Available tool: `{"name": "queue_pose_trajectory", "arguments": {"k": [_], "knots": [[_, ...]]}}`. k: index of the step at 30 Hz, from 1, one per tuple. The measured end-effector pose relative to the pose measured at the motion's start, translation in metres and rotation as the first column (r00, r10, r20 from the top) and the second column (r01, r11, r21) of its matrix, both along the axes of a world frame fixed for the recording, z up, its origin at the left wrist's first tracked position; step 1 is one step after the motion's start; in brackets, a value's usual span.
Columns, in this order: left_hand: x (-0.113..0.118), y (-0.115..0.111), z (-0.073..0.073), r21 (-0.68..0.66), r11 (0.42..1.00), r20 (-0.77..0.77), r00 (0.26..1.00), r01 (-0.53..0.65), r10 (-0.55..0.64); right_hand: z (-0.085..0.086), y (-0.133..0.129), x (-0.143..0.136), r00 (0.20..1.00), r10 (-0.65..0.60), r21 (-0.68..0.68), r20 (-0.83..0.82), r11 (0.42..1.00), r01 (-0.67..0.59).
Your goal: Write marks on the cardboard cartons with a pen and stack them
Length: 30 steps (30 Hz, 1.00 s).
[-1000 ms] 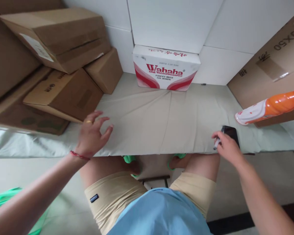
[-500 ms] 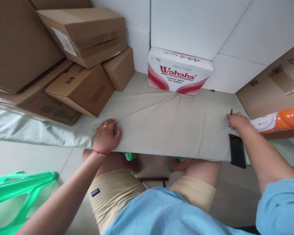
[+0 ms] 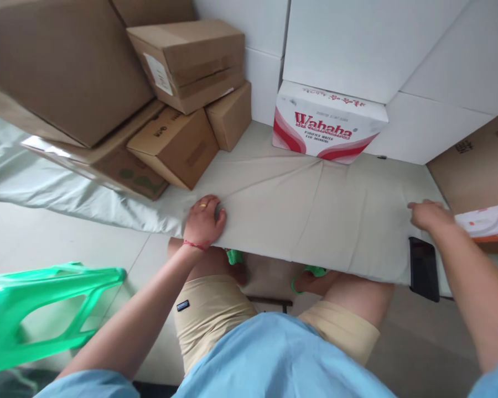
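My left hand (image 3: 205,220) rests near the front edge of the cloth-covered table (image 3: 282,204). Its fingers are bent and the thumb stands apart from them, with nothing visible in between. Further right, my right hand (image 3: 430,215) lies low over the cloth with its fingers drawn together and the index finger toward the left. Whatever the fingers may hold is hidden. Just below this hand a black phone (image 3: 424,268) lies at the table edge, partly overhanging it. An orange and white package (image 3: 487,221) is to the right of the hand.
Several brown cartons (image 3: 172,141) are stacked at the back left. A white and red Wahaba-style water box, lettered Wahaha (image 3: 327,124), stands at the back against white boxes (image 3: 348,44). A large carton (image 3: 473,160) is at right, a green stool (image 3: 78,309) at lower left.
The whole view has swung left, so everything sits further right in the picture. The dark pen seen earlier at my right fingers no longer shows. My left hand keeps its place on the cloth.
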State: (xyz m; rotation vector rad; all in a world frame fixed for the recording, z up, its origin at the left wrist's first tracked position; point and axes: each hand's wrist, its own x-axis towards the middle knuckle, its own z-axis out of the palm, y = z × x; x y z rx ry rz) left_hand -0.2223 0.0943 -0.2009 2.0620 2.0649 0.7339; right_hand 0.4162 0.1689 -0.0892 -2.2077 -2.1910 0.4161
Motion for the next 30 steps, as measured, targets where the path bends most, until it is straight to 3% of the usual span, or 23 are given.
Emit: {"name": "queue_pose_trajectory", "arguments": {"k": [7,9,12,15,17,20,23,24,26,28,29,30], "knots": [[-0.009,0.002,0.0,-0.036,0.999,0.053,0.998,0.028,-0.026,-0.092,-0.082,-0.152,0.972,0.222,0.137,-0.072,0.968,-0.211],[-0.015,0.002,0.002,-0.056,0.997,0.067,0.997,0.045,-0.041,-0.105,-0.1,-0.179,0.971,0.222,0.222,-0.094,0.955,-0.197],[-0.021,-0.001,0.007,-0.066,0.996,0.091,0.994,0.062,-0.055,-0.103,-0.107,-0.191,0.97,0.187,0.291,-0.155,0.947,-0.137],[-0.018,-0.006,0.009,-0.035,0.998,0.119,0.992,0.045,-0.04,-0.089,-0.108,-0.173,0.974,0.136,0.321,-0.182,0.944,-0.072],[-0.014,-0.01,0.011,-0.002,1.0,0.138,0.99,0.023,-0.023,-0.078,-0.119,-0.15,0.984,0.028,0.382,-0.176,0.923,0.042],[-0.014,-0.007,0.028,0.064,0.997,0.152,0.988,-0.033,0.023,-0.065,-0.154,-0.107,0.961,-0.244,0.512,-0.13,0.813,0.276],[-0.026,0.015,0.068,0.193,0.967,0.143,0.98,-0.164,0.138,-0.056,-0.191,-0.064,0.853,-0.515,0.629,-0.087,0.635,0.449],[-0.031,0.027,0.085,0.246,0.944,0.143,0.972,-0.218,0.187,-0.054,-0.2,-0.052,0.819,-0.565,0.624,-0.1,0.606,0.494],[-0.042,0.058,0.122,0.338,0.891,0.151,0.952,-0.303,0.266,-0.053,-0.211,-0.03,0.719,-0.679,0.537,-0.146,0.556,0.634],[-0.05,0.092,0.154,0.424,0.842,0.131,0.942,-0.334,0.308,-0.056,-0.212,-0.01,0.571,-0.806,0.368,-0.157,0.489,0.791],[-0.053,0.109,0.167,0.43,0.837,0.123,0.94,-0.339,0.317,-0.059,-0.21,0.0,0.547,-0.829,0.289,-0.116,0.498,0.817],[-0.055,0.126,0.178,0.41,0.838,0.141,0.933,-0.36,0.331,-0.064,-0.207,0.009,0.58,-0.812,0.229,-0.056,0.555,0.799]]}}
